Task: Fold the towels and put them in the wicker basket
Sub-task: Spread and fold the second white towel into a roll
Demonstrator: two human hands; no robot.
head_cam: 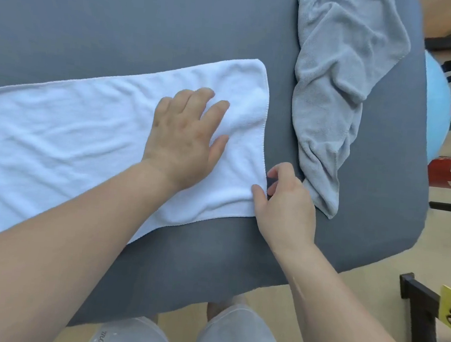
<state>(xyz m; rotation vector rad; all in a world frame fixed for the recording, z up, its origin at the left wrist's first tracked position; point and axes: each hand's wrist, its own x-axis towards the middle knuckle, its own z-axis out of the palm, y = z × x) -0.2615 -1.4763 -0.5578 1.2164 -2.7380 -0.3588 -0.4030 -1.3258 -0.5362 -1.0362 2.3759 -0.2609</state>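
Grey counter is bearing the white towel: left grip is pressing it flat, straight-fingered, while right grip is pinching its edge; folding wants corners matching.

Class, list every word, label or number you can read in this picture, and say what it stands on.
"mot": start of cursive lettering on the light trouser leg; the rest is cut off.
Labels on the red fire extinguisher: too blurred to read.

Open tabletop beside crumpled grey towel
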